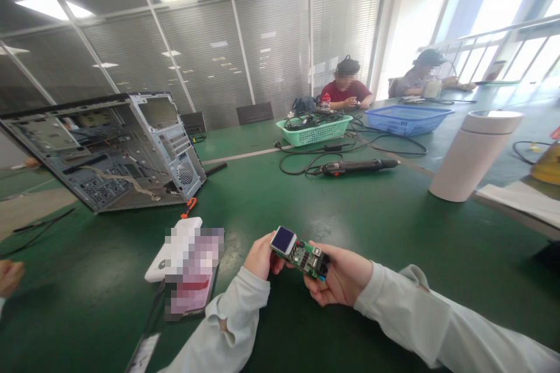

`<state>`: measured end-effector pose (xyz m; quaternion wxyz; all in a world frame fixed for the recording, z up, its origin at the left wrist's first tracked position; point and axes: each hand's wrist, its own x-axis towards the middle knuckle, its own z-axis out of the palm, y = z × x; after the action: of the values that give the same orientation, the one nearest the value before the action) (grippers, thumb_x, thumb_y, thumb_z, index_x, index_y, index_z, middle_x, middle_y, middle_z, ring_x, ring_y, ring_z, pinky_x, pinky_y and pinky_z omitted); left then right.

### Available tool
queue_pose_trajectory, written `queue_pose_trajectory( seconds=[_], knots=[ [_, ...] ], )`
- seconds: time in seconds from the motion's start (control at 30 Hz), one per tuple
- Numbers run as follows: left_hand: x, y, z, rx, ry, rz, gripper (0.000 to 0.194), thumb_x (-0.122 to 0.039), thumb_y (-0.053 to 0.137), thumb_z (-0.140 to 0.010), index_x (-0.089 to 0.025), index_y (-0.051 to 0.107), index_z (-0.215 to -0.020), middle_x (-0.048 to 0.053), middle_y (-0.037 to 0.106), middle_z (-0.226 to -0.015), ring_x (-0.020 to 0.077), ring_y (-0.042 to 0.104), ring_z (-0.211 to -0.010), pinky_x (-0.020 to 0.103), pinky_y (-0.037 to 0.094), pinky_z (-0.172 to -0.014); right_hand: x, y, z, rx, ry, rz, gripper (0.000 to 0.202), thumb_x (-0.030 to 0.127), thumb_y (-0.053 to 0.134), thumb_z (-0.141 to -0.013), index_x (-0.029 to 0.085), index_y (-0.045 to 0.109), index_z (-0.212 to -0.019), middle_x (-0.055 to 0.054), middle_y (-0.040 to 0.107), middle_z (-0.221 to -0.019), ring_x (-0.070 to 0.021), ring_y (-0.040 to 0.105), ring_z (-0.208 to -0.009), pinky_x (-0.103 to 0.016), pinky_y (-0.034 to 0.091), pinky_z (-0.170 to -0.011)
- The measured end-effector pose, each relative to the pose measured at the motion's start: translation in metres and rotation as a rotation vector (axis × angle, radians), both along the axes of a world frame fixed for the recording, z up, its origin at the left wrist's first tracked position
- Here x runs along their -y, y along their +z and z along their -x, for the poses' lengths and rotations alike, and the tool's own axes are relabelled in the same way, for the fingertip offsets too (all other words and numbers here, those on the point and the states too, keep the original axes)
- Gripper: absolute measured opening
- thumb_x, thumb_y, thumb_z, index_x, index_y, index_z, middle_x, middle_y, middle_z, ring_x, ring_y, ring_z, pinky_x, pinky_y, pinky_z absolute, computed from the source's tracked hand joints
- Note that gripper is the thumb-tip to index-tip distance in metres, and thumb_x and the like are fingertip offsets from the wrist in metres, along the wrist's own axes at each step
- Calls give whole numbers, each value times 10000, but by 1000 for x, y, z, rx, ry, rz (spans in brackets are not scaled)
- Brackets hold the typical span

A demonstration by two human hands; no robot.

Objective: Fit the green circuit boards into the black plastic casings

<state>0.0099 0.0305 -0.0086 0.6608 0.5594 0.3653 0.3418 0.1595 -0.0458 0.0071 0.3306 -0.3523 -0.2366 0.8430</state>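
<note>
The circuit board (pixel 307 259) is located between the two hands, above the green table (pixel 245 201), tilted so that its populated face is visible. The left hand (pixel 260 253) grasps the screen end; the right hand (pixel 343 274) grasps the opposite end, thumb along the upper edge and fingers curled beneath.

The board is green, narrow and elongated. A square, dark-blue screen (pixel 284 240) in a pale frame occupies the end at the left hand. A small red part (pixel 297 243) sits just beside the screen. Small, densely placed components cover the middle section. A black block (pixel 324 263) and a blue part (pixel 322 278) are fitted at the end nearest the right hand. Markings are too small to read.
</note>
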Motion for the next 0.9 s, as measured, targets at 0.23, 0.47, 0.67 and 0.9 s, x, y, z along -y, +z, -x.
queue_pose_trajectory(
  seconds=[0.23, 0.47, 0.67, 0.9],
  knots=[
    [-5, 1, 1, 103, 6, 237, 375, -447, 445, -786, -113, 603, -848, 34, 588, -488, 107, 497, -372, 192, 353, -359, -1, 1, -8, 250, -304, -383, 531, 426, 600, -757, 140, 373, -1143, -76, 508, -935, -156, 550, -777, -228, 480, -606],
    [-11, -4, -1, 121, 63, 308, 449, -395, 320, -846, -67, 621, -904, 97, 629, -668, 130, 524, -475, 210, 378, -355, 9, 7, -9, 883, -480, -1160, 322, 290, 530, -768, 146, 469, -1049, -85, 466, -1039, -173, 484, -938, -276, 481, -740],
    [-2, 4, 3, 297, -61, 235, 453, -447, 387, -814, -103, 637, -970, 111, 663, -841, 181, 600, -697, 241, 466, -537, 19, 19, -5, 1348, -568, -1734, 240, 173, 437, -810, 173, 446, -1050, -68, 474, -1089, -172, 489, -959, -284, 455, -775],
    [-14, -8, 4, 141, -24, 234, 470, -484, 349, -808, -134, 631, -947, 63, 600, -738, 129, 528, -564, 198, 390, -383, 35, 29, -22, 1564, -664, -1600, 286, 261, 464, -783, 193, 427, -1058, -26, 542, -1043, -157, 543, -908, -280, 471, -774]
  ],
)
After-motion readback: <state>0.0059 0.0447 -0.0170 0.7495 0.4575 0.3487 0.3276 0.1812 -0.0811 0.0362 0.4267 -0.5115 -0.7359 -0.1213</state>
